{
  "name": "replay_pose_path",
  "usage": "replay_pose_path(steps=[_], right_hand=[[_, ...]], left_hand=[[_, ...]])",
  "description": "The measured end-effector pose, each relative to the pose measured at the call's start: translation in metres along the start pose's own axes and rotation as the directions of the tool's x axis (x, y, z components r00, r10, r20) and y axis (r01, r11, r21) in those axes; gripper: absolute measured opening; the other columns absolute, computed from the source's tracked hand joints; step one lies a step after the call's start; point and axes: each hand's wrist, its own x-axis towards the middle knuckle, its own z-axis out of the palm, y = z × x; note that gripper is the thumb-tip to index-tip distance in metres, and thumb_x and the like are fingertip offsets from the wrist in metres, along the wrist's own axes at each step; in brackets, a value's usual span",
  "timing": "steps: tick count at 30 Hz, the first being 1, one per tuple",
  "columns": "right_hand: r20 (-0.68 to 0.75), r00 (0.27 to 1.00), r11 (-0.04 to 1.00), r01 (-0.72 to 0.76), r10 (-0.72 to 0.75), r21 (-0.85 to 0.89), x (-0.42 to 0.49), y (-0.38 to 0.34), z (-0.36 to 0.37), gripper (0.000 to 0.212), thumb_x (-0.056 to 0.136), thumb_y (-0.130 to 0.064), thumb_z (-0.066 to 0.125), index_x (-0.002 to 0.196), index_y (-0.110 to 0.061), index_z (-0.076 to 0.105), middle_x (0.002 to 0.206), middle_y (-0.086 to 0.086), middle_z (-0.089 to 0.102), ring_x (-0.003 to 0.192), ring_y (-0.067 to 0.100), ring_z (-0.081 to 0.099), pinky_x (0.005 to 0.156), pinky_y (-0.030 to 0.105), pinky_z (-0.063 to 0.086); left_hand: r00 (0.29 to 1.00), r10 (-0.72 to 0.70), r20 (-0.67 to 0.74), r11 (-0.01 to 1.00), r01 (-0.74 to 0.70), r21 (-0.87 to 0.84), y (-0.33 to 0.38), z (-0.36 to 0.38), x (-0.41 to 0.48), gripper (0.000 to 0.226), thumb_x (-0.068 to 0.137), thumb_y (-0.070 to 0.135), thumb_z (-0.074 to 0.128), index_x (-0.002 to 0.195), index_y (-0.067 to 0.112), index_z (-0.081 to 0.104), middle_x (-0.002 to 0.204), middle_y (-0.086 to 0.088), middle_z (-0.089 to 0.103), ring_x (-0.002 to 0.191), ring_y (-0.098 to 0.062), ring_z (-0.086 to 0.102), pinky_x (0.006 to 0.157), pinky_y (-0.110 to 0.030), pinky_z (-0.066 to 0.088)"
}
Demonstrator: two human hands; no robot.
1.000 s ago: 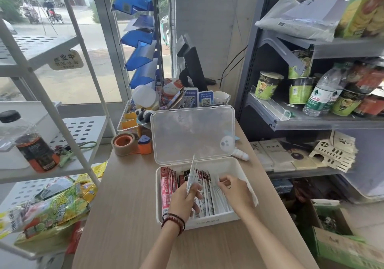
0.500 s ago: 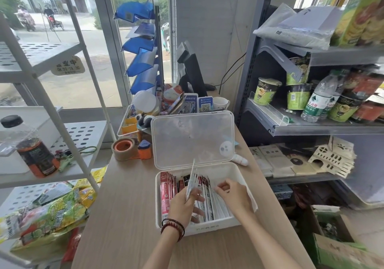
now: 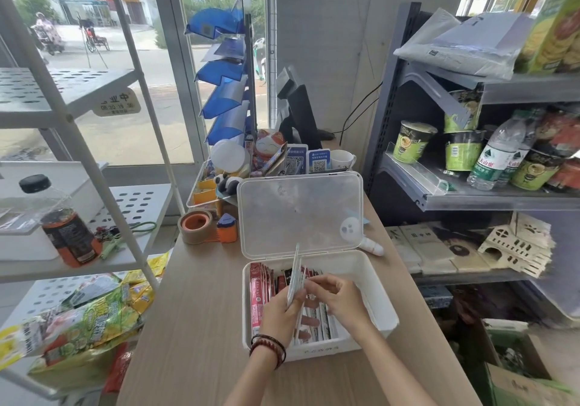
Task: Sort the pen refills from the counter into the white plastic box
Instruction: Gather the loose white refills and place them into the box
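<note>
Above the open white plastic box, the left hand gripped upright flat white refill packets; the right hand pinched their edge.

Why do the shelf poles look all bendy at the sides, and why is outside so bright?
Head view: the wide-angle lens bows the white rack poles and grey shelf post near the edges; daylight through the window washes out the street; the left hand, right hand and print on the refill packs in the white plastic box look soft.
</note>
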Motion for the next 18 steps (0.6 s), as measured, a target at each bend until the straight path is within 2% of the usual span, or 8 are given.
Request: replay_pose_path(steps=[7, 10, 14, 16, 18], right_hand=[[0.0, 0.999, 0.999, -0.034, 0.034, -0.005, 0.006, 0.003, 0.002, 0.017, 0.081, -0.037, 0.074, 0.09, -0.022, 0.074, 0.086, -0.005, 0.075, 0.084, 0.01, 0.07, 0.066, 0.021, 0.05], [-0.075, 0.996, 0.996, -0.048, 0.053, 0.075, 0.008, -0.004, -0.003, 0.017, 0.089, -0.034, 0.066, 0.095, -0.019, 0.069, 0.087, -0.003, 0.076, 0.081, 0.011, 0.071, 0.061, 0.023, 0.051], [-0.204, 0.976, 0.982, -0.035, 0.074, 0.188, 0.011, -0.012, -0.023, 0.016, 0.095, -0.029, 0.059, 0.099, -0.015, 0.064, 0.088, -0.005, 0.076, 0.07, 0.008, 0.07, 0.051, 0.024, 0.051], [-0.264, 0.962, 0.988, -0.037, 0.075, 0.149, 0.013, -0.009, -0.034, 0.016, 0.094, -0.03, 0.06, 0.099, -0.017, 0.065, 0.089, -0.004, 0.076, 0.07, 0.009, 0.069, 0.052, 0.025, 0.051], [-0.286, 0.955, 0.997, -0.075, 0.076, 0.013, 0.018, 0.0, -0.04, 0.013, 0.093, -0.031, 0.061, 0.097, -0.019, 0.066, 0.087, -0.004, 0.074, 0.073, 0.011, 0.068, 0.055, 0.027, 0.054]], left_hand=[[1.0, 0.008, 0.015, 0.997, -0.01, 0.076, -0.005, -0.001, 0.004, 0.028, 0.094, 0.039, 0.046, 0.105, 0.02, 0.064, 0.097, -0.002, 0.072, 0.068, -0.021, 0.073, 0.049, -0.033, 0.057], [1.0, -0.025, 0.007, 0.999, 0.024, 0.03, -0.002, 0.001, 0.001, 0.029, 0.094, 0.036, 0.047, 0.109, 0.016, 0.063, 0.096, -0.004, 0.071, 0.069, -0.021, 0.073, 0.046, -0.028, 0.055], [0.998, -0.061, -0.006, 0.998, 0.061, -0.009, -0.004, 0.002, 0.002, 0.029, 0.094, 0.034, 0.047, 0.107, 0.012, 0.061, 0.095, -0.003, 0.071, 0.068, -0.024, 0.072, 0.048, -0.032, 0.056], [0.997, -0.075, -0.006, 0.997, 0.075, -0.009, -0.006, 0.002, 0.003, 0.028, 0.095, 0.033, 0.047, 0.108, 0.012, 0.061, 0.094, -0.002, 0.072, 0.067, -0.024, 0.072, 0.045, -0.029, 0.055], [0.997, -0.077, -0.005, 0.997, 0.077, -0.007, -0.006, 0.002, 0.003, 0.029, 0.095, 0.033, 0.047, 0.108, 0.012, 0.061, 0.094, -0.002, 0.072, 0.066, -0.024, 0.072, 0.043, -0.027, 0.053]])
